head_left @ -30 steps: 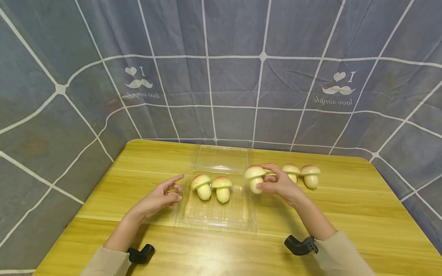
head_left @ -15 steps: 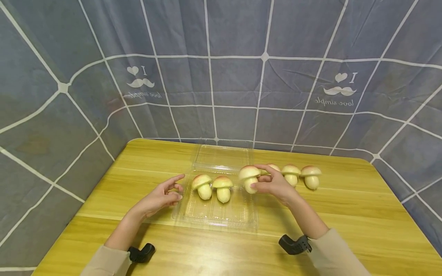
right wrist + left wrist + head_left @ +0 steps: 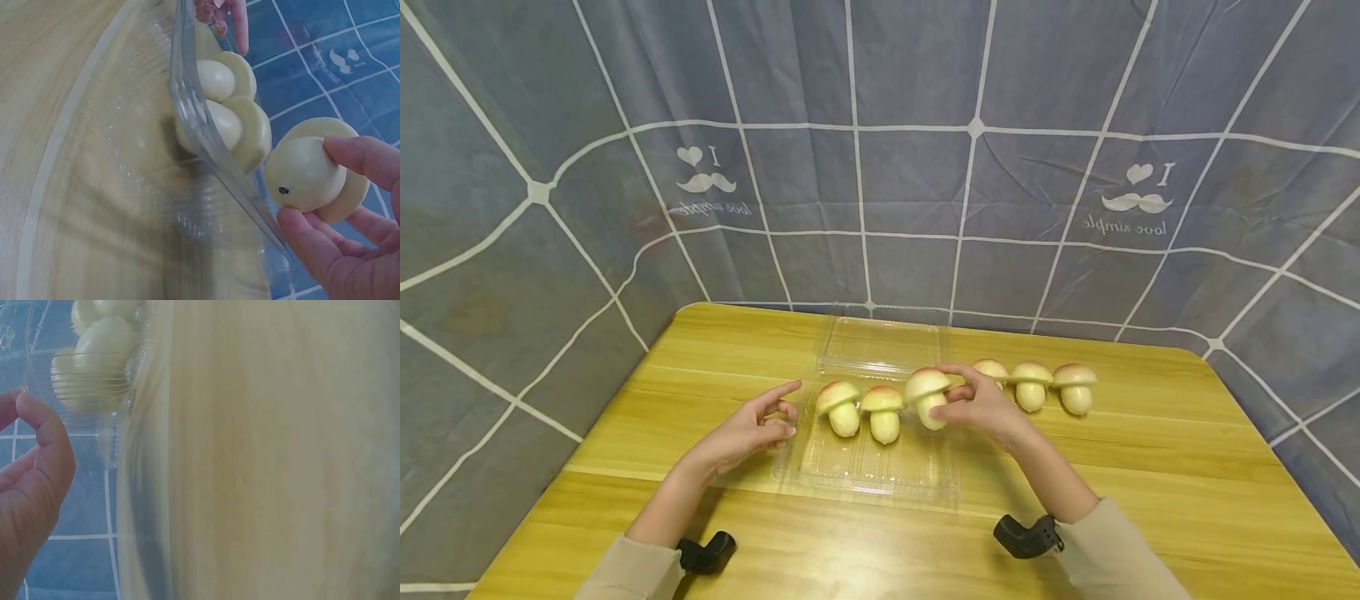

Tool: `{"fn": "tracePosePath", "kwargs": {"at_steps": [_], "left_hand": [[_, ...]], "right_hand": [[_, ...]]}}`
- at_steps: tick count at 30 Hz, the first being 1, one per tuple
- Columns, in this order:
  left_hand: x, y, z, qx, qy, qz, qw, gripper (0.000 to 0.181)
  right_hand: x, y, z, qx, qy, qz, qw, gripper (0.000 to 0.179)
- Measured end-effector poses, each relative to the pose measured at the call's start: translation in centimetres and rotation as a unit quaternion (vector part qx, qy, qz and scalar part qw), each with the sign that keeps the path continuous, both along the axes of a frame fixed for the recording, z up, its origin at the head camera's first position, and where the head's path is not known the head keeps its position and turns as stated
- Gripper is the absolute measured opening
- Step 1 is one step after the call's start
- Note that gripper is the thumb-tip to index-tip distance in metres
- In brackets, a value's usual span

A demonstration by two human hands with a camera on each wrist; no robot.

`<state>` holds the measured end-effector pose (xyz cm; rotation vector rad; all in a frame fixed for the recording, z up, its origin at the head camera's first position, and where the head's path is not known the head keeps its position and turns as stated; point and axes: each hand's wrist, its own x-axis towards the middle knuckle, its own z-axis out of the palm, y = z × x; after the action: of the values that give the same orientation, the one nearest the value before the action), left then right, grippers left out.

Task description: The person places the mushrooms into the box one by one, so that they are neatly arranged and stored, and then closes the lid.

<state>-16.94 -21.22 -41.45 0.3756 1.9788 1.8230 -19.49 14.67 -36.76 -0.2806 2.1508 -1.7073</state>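
Observation:
My right hand (image 3: 988,408) pinches a toy mushroom (image 3: 927,387) by its stem, with a pale cap tinged red, over the right part of a clear plastic box (image 3: 868,477). In the right wrist view, the held mushroom (image 3: 306,172) shows a small dark spot at its stem end. Two more mushrooms lie in the box side by side, the left mushroom (image 3: 842,417) and the middle mushroom (image 3: 884,425). My left hand (image 3: 741,433) is at the box's left edge, index finger extended, others loosely bent. Whether it touches the box is unclear.
Three more mushrooms stand in a row right of the box: one partly hidden mushroom (image 3: 990,368), another mushroom (image 3: 1030,392) and the outermost mushroom (image 3: 1077,398). The box's lid (image 3: 883,340) lies open behind it. A grey curtain (image 3: 917,183) hangs behind the wooden table (image 3: 1157,467).
My right hand has carried the mushroom leftward, from the box's right edge to beside the middle mushroom. My left hand stays in place.

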Motion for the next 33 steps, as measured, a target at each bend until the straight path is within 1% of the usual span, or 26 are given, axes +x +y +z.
{"fn": "tracePosePath", "kwargs": {"at_steps": [7, 12, 19, 23, 28, 33], "left_hand": [[-0.1, 0.1, 0.0, 0.003, 0.002, -0.006, 1.0000, 0.073], [-0.1, 0.1, -0.1, 0.001, 0.001, -0.001, 1.0000, 0.073], [-0.1, 0.0, -0.1, -0.002, -0.006, 0.000, 1.0000, 0.073], [-0.1, 0.0, -0.2, 0.004, -0.001, -0.005, 1.0000, 0.073], [-0.2, 0.0, -0.1, 0.007, 0.001, -0.005, 1.0000, 0.072], [-0.1, -0.1, -0.2, 0.003, -0.001, -0.004, 1.0000, 0.073]], "right_hand": [[0.1, -0.5, -0.3, 0.006, -0.003, -0.002, 1.0000, 0.073], [0.1, -0.7, -0.3, 0.017, 0.003, -0.006, 0.9998, 0.072], [0.2, -1.2, -0.2, 0.058, 0.021, -0.010, 0.9980, 0.071], [0.3, -1.5, 0.0, 0.080, 0.031, -0.012, 0.9962, 0.070], [0.3, -1.8, 0.0, 0.088, 0.030, -0.020, 0.9954, 0.070], [0.3, -2.2, -0.2, 0.097, 0.033, -0.026, 0.9944, 0.069]]}}
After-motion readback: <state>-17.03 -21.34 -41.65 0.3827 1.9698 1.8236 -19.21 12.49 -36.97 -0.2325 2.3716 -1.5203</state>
